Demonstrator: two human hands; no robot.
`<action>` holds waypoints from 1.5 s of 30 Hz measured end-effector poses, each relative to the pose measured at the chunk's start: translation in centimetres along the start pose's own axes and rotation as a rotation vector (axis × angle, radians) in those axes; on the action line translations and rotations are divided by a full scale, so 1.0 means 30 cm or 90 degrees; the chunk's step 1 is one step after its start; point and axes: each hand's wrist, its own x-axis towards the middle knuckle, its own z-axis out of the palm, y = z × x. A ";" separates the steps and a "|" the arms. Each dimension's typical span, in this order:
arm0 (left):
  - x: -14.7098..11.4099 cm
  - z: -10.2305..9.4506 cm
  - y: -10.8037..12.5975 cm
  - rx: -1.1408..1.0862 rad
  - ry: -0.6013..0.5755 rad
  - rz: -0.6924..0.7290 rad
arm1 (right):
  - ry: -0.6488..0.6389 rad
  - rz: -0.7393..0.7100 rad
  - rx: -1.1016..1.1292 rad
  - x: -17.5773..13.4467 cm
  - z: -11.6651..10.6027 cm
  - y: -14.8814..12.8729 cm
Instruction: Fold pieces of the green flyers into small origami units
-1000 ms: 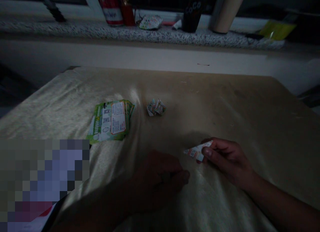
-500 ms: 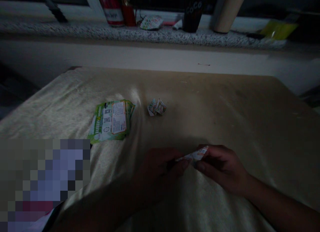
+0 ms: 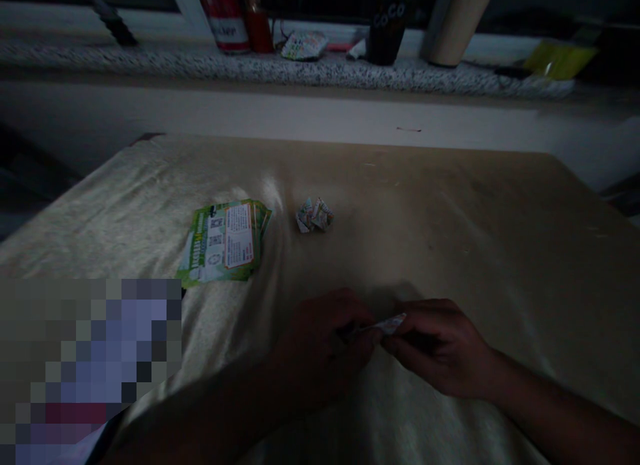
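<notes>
Between my two hands is a small folded piece of printed paper (image 3: pixel 392 324), pale with reddish and bluish print, its pointed end showing. My left hand (image 3: pixel 327 338) pinches its left part between thumb and fingers. On the other side, my right hand (image 3: pixel 440 345) has thumb and fingertips closed on the paper's right end. Both hands are just above the cloth, and much of the paper is hidden by the fingers. Beyond them on the table lies a folded paper shape (image 3: pixel 314 215) with several points and similar print.
A stack of green printed sheets (image 3: pixel 220 245) lies on the cloth-covered table (image 3: pixel 425 211) at left. The stone windowsill (image 3: pixel 175 61) carries a red bottle (image 3: pixel 225 21), a black cup (image 3: pixel 386 28), a tan cylinder (image 3: pixel 457 25) and a yellow item (image 3: pixel 559 59). The lower left corner is pixelated.
The folded paper has come slightly lower, and less of it shows between the fingers. My hands have drawn closer together. The paper shape and the stack stay put.
</notes>
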 end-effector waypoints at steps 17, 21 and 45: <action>-0.007 0.003 -0.005 0.017 -0.031 -0.067 | 0.128 -0.051 0.026 0.019 -0.011 -0.010; -0.008 0.003 0.000 -0.025 -0.027 -0.124 | 0.132 -0.051 0.046 0.016 -0.012 -0.014; -0.008 -0.006 0.018 -0.054 -0.071 -0.185 | 0.046 0.068 0.121 0.001 -0.018 -0.023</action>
